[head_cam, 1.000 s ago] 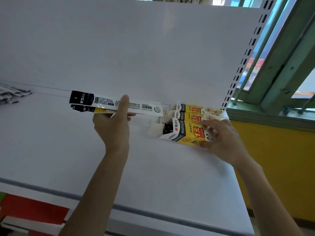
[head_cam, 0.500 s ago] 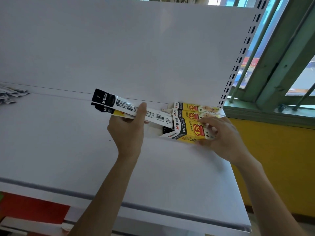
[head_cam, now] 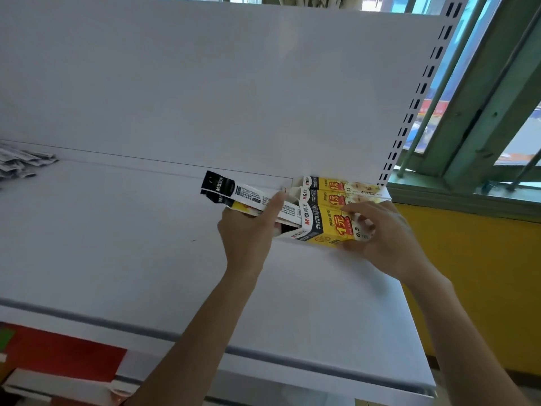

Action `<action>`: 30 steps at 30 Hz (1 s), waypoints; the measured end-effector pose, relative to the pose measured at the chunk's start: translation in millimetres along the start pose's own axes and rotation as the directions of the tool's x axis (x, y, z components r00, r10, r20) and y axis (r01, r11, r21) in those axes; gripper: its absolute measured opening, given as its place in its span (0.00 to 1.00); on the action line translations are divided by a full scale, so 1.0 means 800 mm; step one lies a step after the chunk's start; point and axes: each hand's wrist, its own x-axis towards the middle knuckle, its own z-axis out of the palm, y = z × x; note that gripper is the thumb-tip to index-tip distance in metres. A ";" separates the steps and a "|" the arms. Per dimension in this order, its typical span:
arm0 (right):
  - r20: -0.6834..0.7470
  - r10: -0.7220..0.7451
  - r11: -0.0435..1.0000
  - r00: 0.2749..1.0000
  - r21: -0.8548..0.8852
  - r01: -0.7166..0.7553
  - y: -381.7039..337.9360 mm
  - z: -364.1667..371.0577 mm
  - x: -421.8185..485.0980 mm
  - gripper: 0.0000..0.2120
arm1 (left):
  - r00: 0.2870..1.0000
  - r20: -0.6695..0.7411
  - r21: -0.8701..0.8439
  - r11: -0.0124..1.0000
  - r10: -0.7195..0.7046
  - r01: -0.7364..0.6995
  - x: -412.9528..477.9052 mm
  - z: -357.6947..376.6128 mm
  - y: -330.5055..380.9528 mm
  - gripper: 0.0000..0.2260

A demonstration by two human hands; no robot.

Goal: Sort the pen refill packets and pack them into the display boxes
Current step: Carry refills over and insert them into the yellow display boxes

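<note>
My left hand grips a small bundle of long pen refill packets, white with black ends. The packets' right ends sit inside the open left end of the nearest yellow display box. My right hand holds that box by its right end on the white shelf. Two more yellow display boxes lie behind it against the shelf's back panel.
A heap of loose refill packets lies at the far left of the shelf. The perforated shelf upright and a green window frame stand to the right. A red item sits below the shelf's front edge.
My left hand has carried the packets rightward and tilted them, and their ends have gone into the open end of the front box. My right hand stays on the box.
</note>
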 end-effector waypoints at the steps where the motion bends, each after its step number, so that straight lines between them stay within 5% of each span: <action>1: -0.006 0.003 1.000 1.000 0.004 -0.003 0.000 0.000 -0.001 0.30 | 0.999 -0.010 -0.023 0.999 -0.032 0.031 0.004 -0.003 -0.002 0.08; 4: -0.036 0.003 1.000 0.999 0.008 -0.003 -0.004 0.001 0.001 0.30 | 0.996 0.000 -0.103 0.991 -0.092 0.091 0.010 -0.004 -0.008 0.06; 11: -0.001 -0.058 0.997 0.998 -0.057 0.058 -0.010 0.012 0.004 0.29 | 0.960 0.252 0.203 0.976 -0.125 0.074 0.011 -0.006 -0.005 0.09; 13: 0.003 -0.051 0.997 0.999 -0.057 0.051 -0.009 0.010 0.004 0.29 | 0.963 0.219 0.180 0.976 -0.158 0.119 0.018 -0.013 -0.005 0.19; 15: 0.001 -0.039 0.998 0.999 -0.055 0.039 -0.007 0.008 0.005 0.29 | 0.981 0.091 0.021 0.985 -0.170 0.169 0.029 -0.023 -0.001 0.14; 18: -0.004 -0.027 0.997 1.000 -0.068 0.027 -0.003 0.008 0.007 0.29 | 0.999 -0.027 0.078 0.997 -0.020 0.022 0.040 -0.038 -0.001 0.05; 21: -0.001 -0.049 0.996 0.999 -0.079 0.049 -0.008 0.014 0.009 0.29 | 0.976 0.167 0.271 0.946 0.136 -0.178 0.032 -0.032 -0.004 0.09; 24: 0.002 -0.075 0.993 0.997 -0.091 0.074 -0.013 0.019 0.012 0.29 | 0.921 0.369 0.362 0.894 0.122 -0.264 0.020 -0.015 -0.006 0.09; 30: -0.010 -0.040 0.998 0.999 -0.047 0.039 -0.005 0.013 0.018 0.29 | 0.922 0.271 0.319 0.877 0.278 -0.359 0.025 -0.022 -0.002 0.05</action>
